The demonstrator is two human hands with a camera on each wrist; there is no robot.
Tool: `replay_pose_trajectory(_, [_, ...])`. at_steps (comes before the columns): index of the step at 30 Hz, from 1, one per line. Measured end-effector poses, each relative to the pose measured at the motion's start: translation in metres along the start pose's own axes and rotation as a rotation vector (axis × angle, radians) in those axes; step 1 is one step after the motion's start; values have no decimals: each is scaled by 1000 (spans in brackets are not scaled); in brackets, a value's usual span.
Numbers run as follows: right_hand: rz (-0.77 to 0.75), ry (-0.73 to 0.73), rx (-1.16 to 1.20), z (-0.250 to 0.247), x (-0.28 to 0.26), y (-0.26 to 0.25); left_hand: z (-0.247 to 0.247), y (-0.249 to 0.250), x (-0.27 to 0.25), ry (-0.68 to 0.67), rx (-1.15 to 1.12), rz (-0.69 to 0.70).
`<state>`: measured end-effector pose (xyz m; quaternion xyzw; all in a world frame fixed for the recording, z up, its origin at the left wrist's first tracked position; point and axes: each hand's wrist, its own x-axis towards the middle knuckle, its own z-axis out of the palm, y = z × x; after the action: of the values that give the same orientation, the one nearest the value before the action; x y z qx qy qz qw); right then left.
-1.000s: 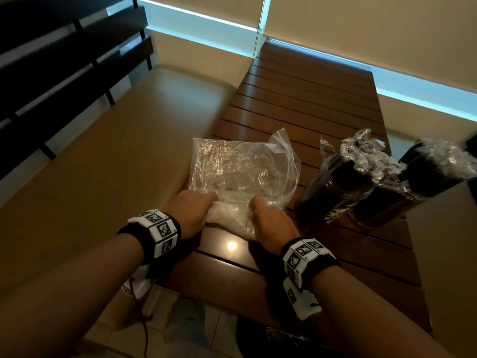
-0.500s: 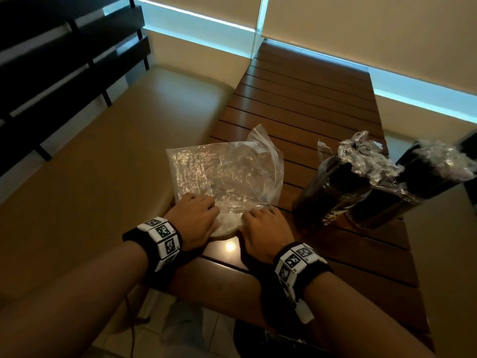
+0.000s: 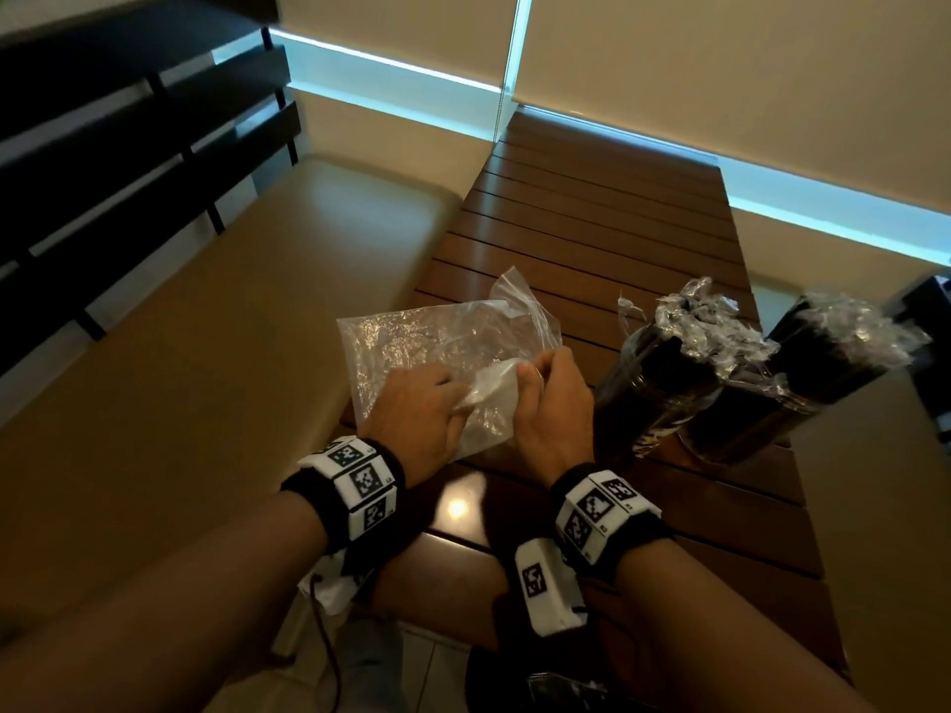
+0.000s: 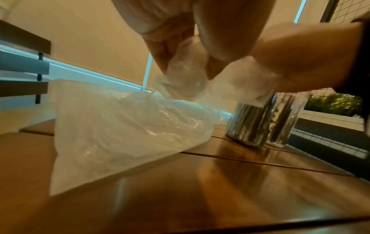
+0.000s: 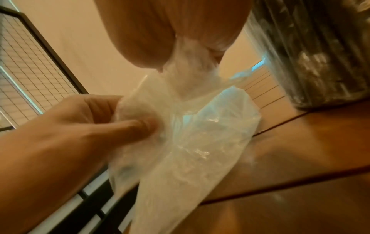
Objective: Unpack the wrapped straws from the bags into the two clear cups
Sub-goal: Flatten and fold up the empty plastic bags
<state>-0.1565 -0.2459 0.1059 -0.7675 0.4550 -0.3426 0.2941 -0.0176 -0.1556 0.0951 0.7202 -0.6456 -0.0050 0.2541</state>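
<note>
A crumpled clear plastic bag (image 3: 437,347) (image 4: 124,129) (image 5: 196,142) lies on the wooden slat table (image 3: 592,239) in front of me. My left hand (image 3: 422,414) pinches its folded near edge, seen from the left wrist as fingers (image 4: 170,52) bunching the film. My right hand (image 3: 550,403) grips the same fold just to the right, and its fingers (image 5: 176,31) close on the plastic. Two clear cups (image 3: 664,388) (image 3: 761,409) stand to the right, packed with dark wrapped straws whose clear wrapper ends stick up. I cannot see any straws inside the bag.
A tan cushioned bench (image 3: 216,352) runs along the table's left side, with a dark slatted backrest (image 3: 103,146). The table's near edge (image 3: 453,553) sits just past my wrists. Beige blinds (image 3: 720,59) hang behind the table's far end.
Both hands have lifted the bag's near edge off the table and folded it forward. The bag has shifted slightly away from me; the cups have stayed in place.
</note>
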Motion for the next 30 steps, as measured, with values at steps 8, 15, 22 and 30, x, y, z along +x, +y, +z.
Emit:
replay_pose_trajectory(8, [-2, -60, 242, 0, -1, -26, -8, 15, -1, -29, -488, -241])
replay_pose_trajectory(15, [-70, -253, 186, -1, 1, -20, -21, -3, 9, -125, -716, -294])
replay_pose_trajectory(22, [67, -326, 208, 0, 8, -18, -34, -8, 10, -151, -809, -410])
replay_pose_trajectory(30, [-120, -117, -191, 4, 3, -20, -28, -11, 13, -156, -736, -590])
